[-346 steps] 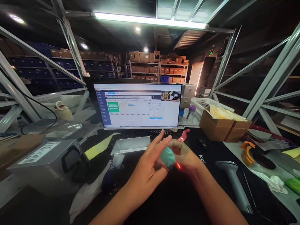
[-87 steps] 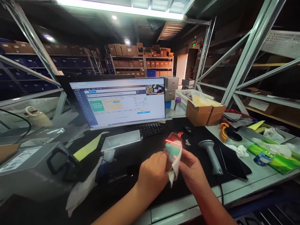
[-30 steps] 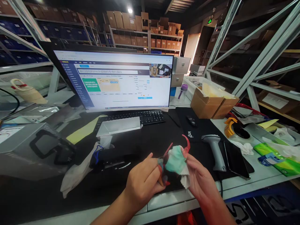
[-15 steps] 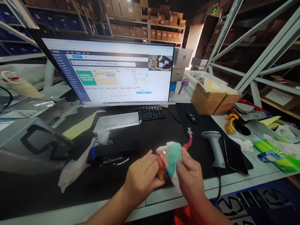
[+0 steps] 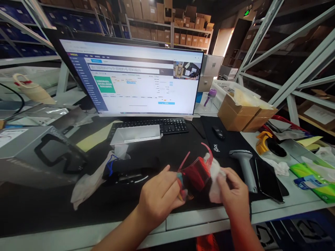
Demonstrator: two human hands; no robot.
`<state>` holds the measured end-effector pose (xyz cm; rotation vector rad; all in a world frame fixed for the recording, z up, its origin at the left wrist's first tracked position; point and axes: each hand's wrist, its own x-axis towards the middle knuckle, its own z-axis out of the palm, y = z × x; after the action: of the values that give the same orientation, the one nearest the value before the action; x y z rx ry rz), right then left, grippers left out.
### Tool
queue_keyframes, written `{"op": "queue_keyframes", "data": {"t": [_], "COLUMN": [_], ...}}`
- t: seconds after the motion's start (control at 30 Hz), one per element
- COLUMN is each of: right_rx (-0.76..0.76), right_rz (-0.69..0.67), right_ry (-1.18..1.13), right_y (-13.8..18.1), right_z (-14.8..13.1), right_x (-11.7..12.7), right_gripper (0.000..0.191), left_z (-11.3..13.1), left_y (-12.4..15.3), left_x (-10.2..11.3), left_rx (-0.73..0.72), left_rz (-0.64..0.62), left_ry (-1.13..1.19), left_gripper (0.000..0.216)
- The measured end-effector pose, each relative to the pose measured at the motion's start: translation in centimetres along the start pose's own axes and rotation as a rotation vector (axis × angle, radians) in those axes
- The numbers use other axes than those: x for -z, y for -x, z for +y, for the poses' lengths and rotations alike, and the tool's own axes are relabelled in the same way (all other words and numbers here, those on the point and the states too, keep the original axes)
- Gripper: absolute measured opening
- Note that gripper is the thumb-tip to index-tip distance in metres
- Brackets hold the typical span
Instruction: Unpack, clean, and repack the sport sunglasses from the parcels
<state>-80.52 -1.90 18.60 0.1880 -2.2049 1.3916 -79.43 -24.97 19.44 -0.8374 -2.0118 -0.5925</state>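
A pair of red-tinted glasses [image 5: 198, 173] with thin red temples is held above the black desk mat, lens side toward me. My left hand [image 5: 161, 191] is closed around the left end of the glasses; a little teal and orange shows at its fingertips. A crumpled white tissue [image 5: 215, 183] is pinched in my right hand [image 5: 233, 191], touching the right side of the glasses. Black glasses [image 5: 133, 175] lie on the mat to the left, beside a whitish cloth pouch [image 5: 90, 183] with a blue cord.
A monitor [image 5: 136, 80] stands behind a keyboard [image 5: 172, 125] and an open grey box [image 5: 136, 134]. Right of my hands lie a barcode scanner [image 5: 244, 169], a phone [image 5: 268, 179] and a mouse [image 5: 218, 132]. A grey printed box [image 5: 39, 160] stands left.
My right hand has moved right with the tissue, uncovering the red lens and both temples. My left hand keeps its hold. The view has shifted slightly left.
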Motion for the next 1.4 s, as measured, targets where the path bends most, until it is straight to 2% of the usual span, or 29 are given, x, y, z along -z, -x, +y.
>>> {"op": "queue_keyframes", "data": {"t": [0.1, 0.2, 0.27, 0.33, 0.43, 0.53, 0.6, 0.67, 0.77, 0.87, 0.93, 1.0, 1.13, 1.23, 1.3, 1.4], "right_rx": [-0.018, 0.162, 0.295, 0.36, 0.352, 0.33, 0.366, 0.386, 0.257, 0.077, 0.019, -0.009, -0.086, -0.249, -0.349, -0.385], "right_rz": [0.192, 0.243, 0.162, 0.0, -0.179, -0.316, -0.367, -0.357, -0.323, -0.099, 0.072, 0.137, 0.059, -0.003, -0.01, -0.001], "right_ry": [0.07, 0.158, 0.184, 0.166, 0.101, 0.09, 0.135, 0.165, 0.117, 0.04, 0.039, 0.062, -0.015, -0.205, -0.323, -0.418], "right_y": [0.3, 0.1, -0.4, -0.8, -0.1, 1.1, 0.8, -0.9, -4.3, -6.5, -6.7, -6.4, -5.7, -5.5, -5.5, -5.5], "right_z": [0.1, -1.5, -2.7, -3.5, -3.9, -3.9, -3.8, -3.5, -2.1, 0.1, 1.5, 2.4, 2.6, 2.2, 2.2, 2.5], "right_x": [1.4, 2.0, 1.6, 0.6, -1.2, -2.4, -2.5, -2.3, -1.5, -0.5, 0.1, 0.3, 0.2, -0.2, -0.4, -0.5], "right_gripper": [0.019, 0.03, 0.041, 0.052, 0.06, 0.064, 0.065, 0.059, 0.039, 0.033, 0.034, 0.035, 0.034, 0.03, 0.027, 0.024], "left_z": [0.1, 0.3, 0.4, 0.4, 0.3, 0.1, 0.1, 0.1, 0.1, 0.1, 0.1, 0.0, -0.2, -0.3, -0.4, -0.5], "left_y": [0.0, 0.2, 0.5, 0.6, 0.5, 0.3, 0.3, 0.3, 0.3, 0.2, 0.3, 0.4, 1.0, 1.4, 1.5, 1.5], "left_x": [-0.1, -0.4, -0.7, -0.8, -0.9, -0.9, -1.0, -1.0, -0.9, -0.6, -0.5, -0.5, -0.7, -0.9, -1.0, -1.2], "left_rx": [0.015, 0.009, -0.005, -0.025, -0.033, -0.027, -0.028, -0.02, -0.009, 0.019, 0.023, 0.003, -0.065, -0.071, -0.06, -0.057], "left_rz": [-0.015, -0.053, -0.093, -0.121, -0.104, -0.033, -0.009, -0.04, -0.08, -0.03, 0.011, 0.046, 0.081, 0.101, 0.109, 0.096], "left_ry": [-0.004, -0.018, -0.033, -0.035, -0.021, -0.024, -0.007, 0.026, 0.044, 0.073, 0.105, 0.125, 0.182, 0.191, 0.182, 0.178], "left_gripper": [0.012, 0.009, 0.006, 0.004, 0.01, 0.013, 0.013, 0.01, 0.005, 0.006, 0.011, 0.014, 0.013, 0.016, 0.015, 0.012]}}
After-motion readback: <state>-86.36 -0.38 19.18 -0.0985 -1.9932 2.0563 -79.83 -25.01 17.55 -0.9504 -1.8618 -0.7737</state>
